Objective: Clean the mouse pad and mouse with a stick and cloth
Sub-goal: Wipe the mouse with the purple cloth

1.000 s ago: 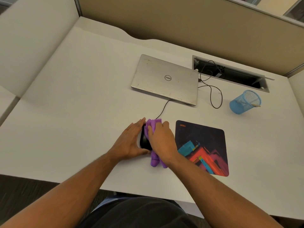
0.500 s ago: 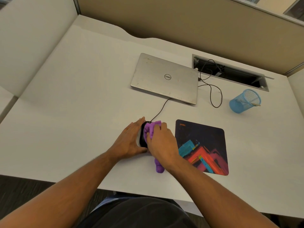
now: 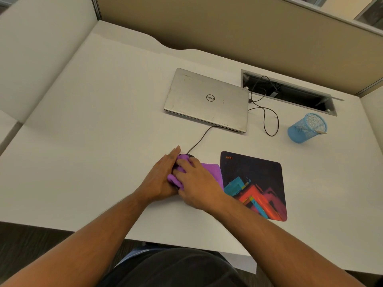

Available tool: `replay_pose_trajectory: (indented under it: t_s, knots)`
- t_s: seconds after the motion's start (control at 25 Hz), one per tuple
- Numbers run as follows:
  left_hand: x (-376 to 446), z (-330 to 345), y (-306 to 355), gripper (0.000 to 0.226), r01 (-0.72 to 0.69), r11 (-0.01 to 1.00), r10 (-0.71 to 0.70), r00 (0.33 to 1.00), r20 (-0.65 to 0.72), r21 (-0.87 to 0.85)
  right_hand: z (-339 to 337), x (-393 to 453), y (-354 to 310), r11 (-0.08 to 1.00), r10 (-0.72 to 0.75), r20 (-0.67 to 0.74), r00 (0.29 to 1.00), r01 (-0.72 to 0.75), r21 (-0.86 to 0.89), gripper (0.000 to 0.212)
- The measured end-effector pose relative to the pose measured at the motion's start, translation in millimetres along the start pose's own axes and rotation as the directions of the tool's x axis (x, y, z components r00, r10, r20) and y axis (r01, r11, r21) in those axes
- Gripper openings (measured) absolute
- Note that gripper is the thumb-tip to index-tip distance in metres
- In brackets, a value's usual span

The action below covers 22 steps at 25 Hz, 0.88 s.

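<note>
A black wired mouse (image 3: 185,156) sits on the white desk (image 3: 93,141), almost wholly covered; only its front tip shows. My left hand (image 3: 158,178) lies against the mouse's left side, fingers straight. My right hand (image 3: 198,184) presses a purple cloth (image 3: 210,169) onto the top of the mouse, fingers spread over it. The cloth spreads to the right, touching the left edge of the dark mouse pad (image 3: 253,183) with a red and teal pattern. A thin stick (image 3: 313,129) stands in the blue mesh cup (image 3: 306,128).
A shut silver laptop (image 3: 207,100) lies behind the mouse, joined to it by a black cable (image 3: 200,139). Another cable (image 3: 267,119) loops to a cable slot (image 3: 290,94) in the desk. Partition walls stand at the back and left.
My right hand has slid left over the mouse with the cloth. The cloth, which hung bunched toward the desk's front edge, now lies spread to the right beside the pad.
</note>
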<state>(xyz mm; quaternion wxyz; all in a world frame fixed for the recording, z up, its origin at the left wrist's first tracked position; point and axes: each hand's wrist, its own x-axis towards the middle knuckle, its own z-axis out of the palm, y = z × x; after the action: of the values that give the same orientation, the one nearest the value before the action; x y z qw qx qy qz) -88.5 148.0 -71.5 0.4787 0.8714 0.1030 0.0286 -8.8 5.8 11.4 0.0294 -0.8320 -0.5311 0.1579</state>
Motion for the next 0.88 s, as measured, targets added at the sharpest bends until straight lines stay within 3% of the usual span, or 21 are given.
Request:
replay_pose_trajectory:
  t_s: [0.12, 0.36, 0.52, 0.68, 0.88]
  knots:
    - [2.1, 0.3, 0.4, 0.128, -0.009, 0.999, 0.008, 1.0, 0.012, 0.038, -12.4, 5.9, 16.8, 0.998, -0.053, 0.083, 0.995, 0.05, 0.043, 0.042]
    - [3.5, -2.2, 7.4, 0.137, 0.063, 0.996, -0.066, 0.997, 0.048, 0.057, -23.0, 32.7, 34.2, 0.981, 0.032, 0.17, 0.985, -0.063, 0.182, 0.033]
    - [3.3, -4.2, 12.6, 0.126, 0.011, 0.996, -0.014, 0.999, 0.039, 0.089, -9.9, 29.1, 31.2, 0.901, 0.232, 0.004, 0.973, -0.217, 0.376, 0.026]
    - [2.1, -3.1, 18.1, 0.121, -0.004, 0.992, -0.001, 0.999, 0.039, 0.126, 17.1, 24.3, 10.0, 0.728, 0.55, -0.099, 0.829, -0.418, 0.544, 0.024]
    - [2.5, -3.8, 14.0, 0.12, -0.008, 0.994, -0.002, 0.997, 0.081, 0.112, 14.3, 17.3, -12.7, 0.733, 0.616, -0.022, 0.788, -0.562, 0.384, 0.046]
